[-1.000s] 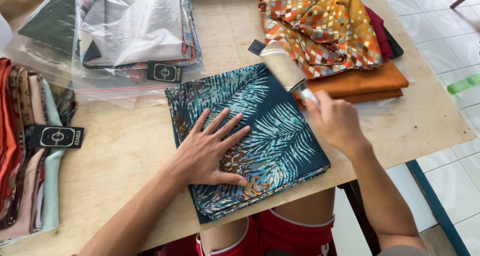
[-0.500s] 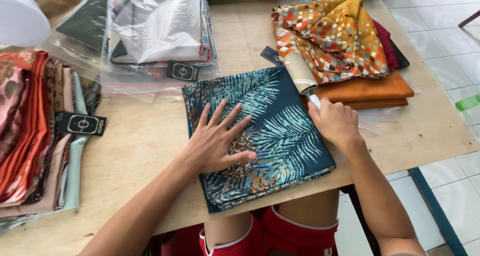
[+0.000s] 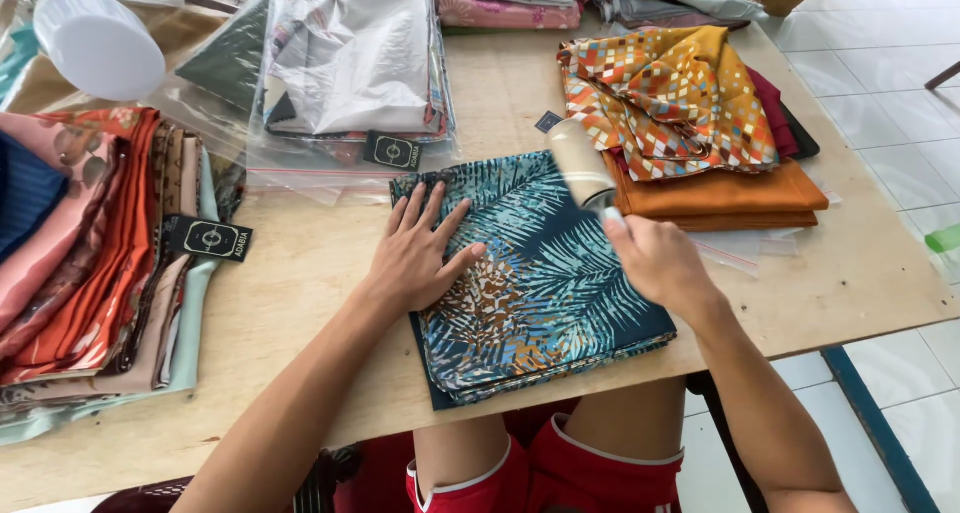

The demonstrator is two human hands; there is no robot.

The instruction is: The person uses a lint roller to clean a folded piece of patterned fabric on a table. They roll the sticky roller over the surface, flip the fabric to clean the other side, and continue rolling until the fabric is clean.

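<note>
The left hand (image 3: 420, 258) lies flat with fingers spread on a folded teal cloth with a palm-leaf print (image 3: 535, 283), which rests at the near edge of the wooden table (image 3: 300, 273). The right hand (image 3: 655, 263) has its grip closed around the handle of a lint roller (image 3: 582, 165), whose roll sits on the cloth's far right corner. Just beside the roller lies a crumpled orange patterned scarf (image 3: 665, 98) on a stack of folded orange fabric (image 3: 720, 198); clear bags of folded cloth (image 3: 350, 73) lie beyond the left hand.
</note>
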